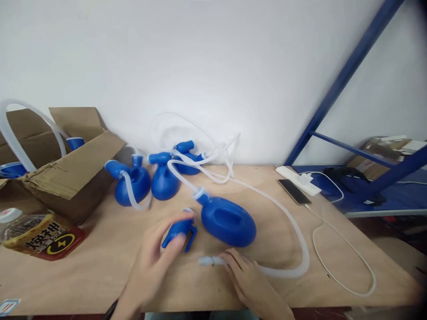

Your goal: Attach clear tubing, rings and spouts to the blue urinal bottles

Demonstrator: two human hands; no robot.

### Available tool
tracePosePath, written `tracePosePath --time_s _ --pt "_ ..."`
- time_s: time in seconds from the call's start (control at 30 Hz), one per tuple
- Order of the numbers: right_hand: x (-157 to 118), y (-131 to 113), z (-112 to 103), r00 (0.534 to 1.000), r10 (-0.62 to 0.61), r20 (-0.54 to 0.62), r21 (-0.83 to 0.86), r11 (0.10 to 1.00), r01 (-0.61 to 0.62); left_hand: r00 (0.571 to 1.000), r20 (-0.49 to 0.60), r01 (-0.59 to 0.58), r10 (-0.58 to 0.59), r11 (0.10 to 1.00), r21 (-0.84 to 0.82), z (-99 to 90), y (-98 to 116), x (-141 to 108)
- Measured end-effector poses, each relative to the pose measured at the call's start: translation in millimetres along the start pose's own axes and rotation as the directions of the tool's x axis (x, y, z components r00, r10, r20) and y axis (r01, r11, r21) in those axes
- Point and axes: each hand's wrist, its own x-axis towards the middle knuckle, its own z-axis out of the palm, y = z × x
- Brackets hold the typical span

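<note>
My left hand [151,255] has its thumb and fingers round a small blue plastic funnel head [178,229], which has a clip on its side. In my right hand [245,273] is a translucent hose [283,272], gripped just behind its free end. A metal ring sits round that end, which points left, apart from the funnel head. The hose loops round to the right and back. Above my right hand, a blue plastic urinal bottle [230,222] lies on its side with a hose fitted in its neck.
More blue bottles [166,182] with hoses stand at the back by the wall. To the left are an open cardboard box [76,191] and a drink bottle [43,235]. A phone [294,191], power strip [298,181] and white cable [350,258] lie on the right.
</note>
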Motion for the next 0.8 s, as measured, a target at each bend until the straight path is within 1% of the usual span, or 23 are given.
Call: tracePosePath --time_s 0.03,0.07,0.13,0.2,0.23,0.3,0.33,0.37,0.4,0.43,0.47,0.5,0.53,0.57,0.6,0.63,0.7,0.8 --pt "3.4 -1.9 -12.4 1.0 0.029 -0.01 0.028 0.999 -0.029 0.996 0.042 0.085 -0.085 0.996 -0.002 11.7 -8.9 16.9" --pt "7.1 -3.3 -23.5 0.998 0.05 -0.029 0.045 0.998 -0.049 0.976 0.099 0.193 -0.194 0.981 0.013 24.4 -19.9 32.4" --pt "14.0 -3.9 -39.1 0.996 0.041 -0.08 0.025 0.999 -0.039 0.953 0.139 0.263 -0.268 0.963 0.057 48.8 -44.5 55.4" --pt "18.5 -1.9 -45.6 0.991 -0.037 -0.132 -0.059 0.998 0.029 0.928 0.201 0.305 -0.314 0.95 0.073 65.4 -64.8 65.0" --pt "19.5 -0.3 -46.4 0.986 -0.077 -0.145 -0.104 0.993 0.062 0.917 0.227 0.321 -0.329 0.944 0.072 69.0 -71.3 65.4" --pt "19.5 2.9 -46.1 0.979 -0.115 -0.169 -0.142 0.986 0.092 0.899 0.256 0.35 -0.356 0.934 0.071 66.1 -75.9 60.5" --pt "18.8 4.0 -46.2 0.976 -0.111 -0.19 -0.134 0.987 0.086 0.893 0.262 0.366 -0.367 0.929 0.054 59.9 -74.7 56.5" --pt "18.0 4.7 -46.9 0.974 -0.093 -0.206 -0.113 0.991 0.071 0.886 0.269 0.392 -0.378 0.92 0.002 51.4 -71.6 52.0" --pt "17.4 5.1 -48.5 0.974 -0.063 -0.216 -0.086 0.995 0.046 0.877 0.283 0.428 -0.388 0.899 -0.095 41.3 -67.3 47.1" --pt "17.4 5.2 -50.7 0.976 -0.026 -0.215 -0.058 0.998 0.014 0.871 0.296 0.464 -0.392 0.855 -0.232 30.7 -62.2 41.9" --pt "18.1 5.5 -53.5 0.979 0.009 -0.206 -0.039 0.999 -0.017 0.869 0.303 0.487 -0.39 0.777 -0.399 20.7 -56.7 36.6" --pt "19.9 5.9 -56.3 0.981 0.033 -0.19 -0.028 0.999 -0.039 0.88 0.288 0.475 -0.378 0.684 -0.553 12.1 -50.7 31.1" --pt "22.6 6.7 -58.8 0.983 0.043 -0.179 -0.027 0.998 -0.049 0.899 0.24 0.425 -0.366 0.599 -0.679 5.6 -44.5 25.8" --pt "26.2 7.8 -60.7 0.985 0.039 -0.168 -0.031 0.999 -0.045 0.921 0.177 0.351 -0.347 0.542 -0.764 1.4 -38.0 20.8" --pt "30.5 9.1 -61.9 0.987 0.028 -0.158 -0.037 0.999 -0.035 0.941 0.107 0.267 -0.321 0.511 -0.817 -0.5 -31.3 16.4" --pt "35.1 10.3 -62.6 0.989 0.015 -0.148 -0.047 0.999 -0.022 0.958 0.041 0.186 -0.285 0.504 -0.844 -0.7 -24.5 12.8" --pt "44.3 11.3 -63.4 0.992 -0.014 -0.127 -0.076 0.997 0.005 0.981 -0.049 0.057 -0.185 0.528 -0.847 1.5 -11.9 8.7" --pt "54.2 7.7 -68.0 0.988 -0.057 -0.144 -0.062 0.997 0.048 0.993 -0.111 -0.061 -0.046 0.605 -0.794 3.5 0.4 8.7"
